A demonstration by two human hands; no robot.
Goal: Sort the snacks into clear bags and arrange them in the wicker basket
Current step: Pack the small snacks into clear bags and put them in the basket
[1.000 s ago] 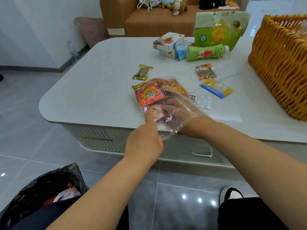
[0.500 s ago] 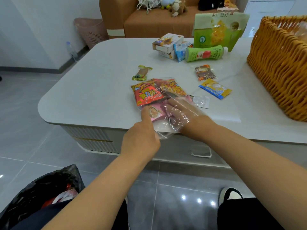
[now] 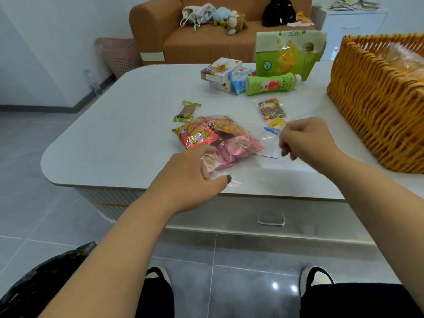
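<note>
The left hand (image 3: 190, 177) is pinching the open end of the clear bag (image 3: 220, 143) near the table (image 3: 114, 125) edge. The bag is lying flat, its long axis pointing away to the left. The right hand (image 3: 307, 141), fingers curled and holding nothing, is hovering just right of it, with bare tabletop before the wicker basket (image 3: 376, 106).

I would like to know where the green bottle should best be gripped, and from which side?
Grip the green bottle around its middle, coming from above. It lies on its side on the table, cap pointing right. A box and blue packet crowd its left end, so the label section is the freest part.
</note>
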